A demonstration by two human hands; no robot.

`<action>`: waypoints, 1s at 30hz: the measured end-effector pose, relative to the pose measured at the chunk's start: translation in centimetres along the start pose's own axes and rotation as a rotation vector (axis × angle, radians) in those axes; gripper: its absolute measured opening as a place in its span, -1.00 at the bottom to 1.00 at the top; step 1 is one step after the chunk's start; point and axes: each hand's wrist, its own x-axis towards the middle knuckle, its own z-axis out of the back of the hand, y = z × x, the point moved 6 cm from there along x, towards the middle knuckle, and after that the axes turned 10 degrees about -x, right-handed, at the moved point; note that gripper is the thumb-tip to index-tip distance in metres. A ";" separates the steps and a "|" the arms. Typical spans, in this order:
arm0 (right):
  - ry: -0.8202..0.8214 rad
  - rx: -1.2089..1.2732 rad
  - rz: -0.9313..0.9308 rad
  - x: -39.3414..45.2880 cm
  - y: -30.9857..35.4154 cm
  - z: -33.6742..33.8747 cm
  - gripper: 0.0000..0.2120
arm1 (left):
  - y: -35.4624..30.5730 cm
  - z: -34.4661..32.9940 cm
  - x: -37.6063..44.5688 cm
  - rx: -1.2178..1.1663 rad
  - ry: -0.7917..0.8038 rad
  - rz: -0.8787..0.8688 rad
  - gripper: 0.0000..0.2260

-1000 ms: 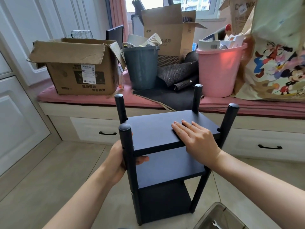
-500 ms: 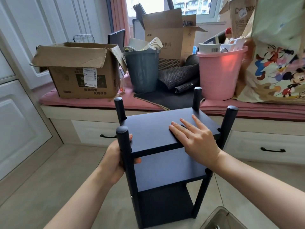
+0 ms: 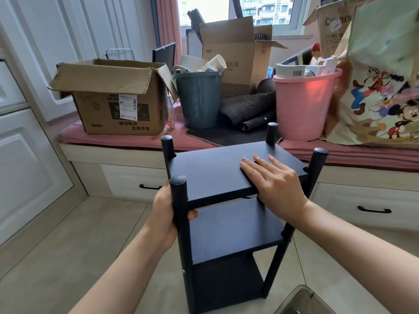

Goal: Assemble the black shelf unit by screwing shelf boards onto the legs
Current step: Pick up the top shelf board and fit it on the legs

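The black shelf unit (image 3: 229, 214) stands upright on the tiled floor (image 3: 68, 257), between the person's two forearms. The left hand (image 3: 166, 211) grips the near left leg (image 3: 181, 223) just under the top board (image 3: 226, 173) — fingers wrapped behind the leg, the thumb tip showing on its inner side. The right hand (image 3: 275, 184) lies flat on the top board, palm down, fingers straight and slightly spread, reaching toward the board's middle from its near right edge.

Below the right hand sit two more boards: a middle board (image 3: 235, 227) and a bottom board (image 3: 226, 282), all three fixed between four round legs. The leg tops rise above the top board at each corner; the far left leg (image 3: 167, 147) stands beyond the left hand, the far right leg (image 3: 272, 133) beyond the right hand's fingertips, and the near right leg (image 3: 316, 164) just to the right of the right hand's knuckles.

Past both hands runs a window bench with a pink cushion (image 3: 118, 141) and drawers beneath. On it, beyond the left hand, sits an open cardboard box (image 3: 120, 98); next to that a grey bin (image 3: 199, 98) holding paper cups, then a pink bucket (image 3: 303, 105) beyond the right hand, and a cartoon-printed bag (image 3: 381, 87) further right. Under the right forearm — at the frame's lower edge — the corner of a clear plastic tub (image 3: 301, 300) shows.
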 end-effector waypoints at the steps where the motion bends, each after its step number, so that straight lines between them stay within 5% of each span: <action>1: -0.007 -0.018 -0.007 0.1 -0.1 -0.2 -0.56 | 0.1 0.0 -0.1 -0.021 -0.015 -0.018 -0.81; 7: 0.108 -0.131 -0.112 1.8 -0.5 -2.9 -0.64 | 0.2 0.2 -1.0 -0.083 -0.173 -0.178 -0.67; 13: 0.437 0.122 -0.515 3.1 -1.1 -4.8 -0.30 | 0.5 -0.6 -1.8 -0.133 -0.397 -0.270 -0.91; 16: 0.507 0.484 -0.802 1.8 -1.2 -3.9 -0.36 | 1.4 -1.5 -2.1 -0.138 -0.501 -0.269 -0.92; 21: 0.524 1.585 -1.626 -0.8 1.9 -1.4 -0.75 | 4.8 -5.7 -2.0 -0.176 -0.463 -0.112 -0.71; 25: 0.508 1.659 -1.739 -1.8 1.5 0.0 -0.69 | 7.1 -8.6 -2.8 -0.290 -0.383 0.015 -0.68; 30: 0.553 1.608 -1.554 -2.9 1.0 0.6 -0.85 | 6.7 -9.3 -3.9 -0.277 -0.249 0.145 -0.77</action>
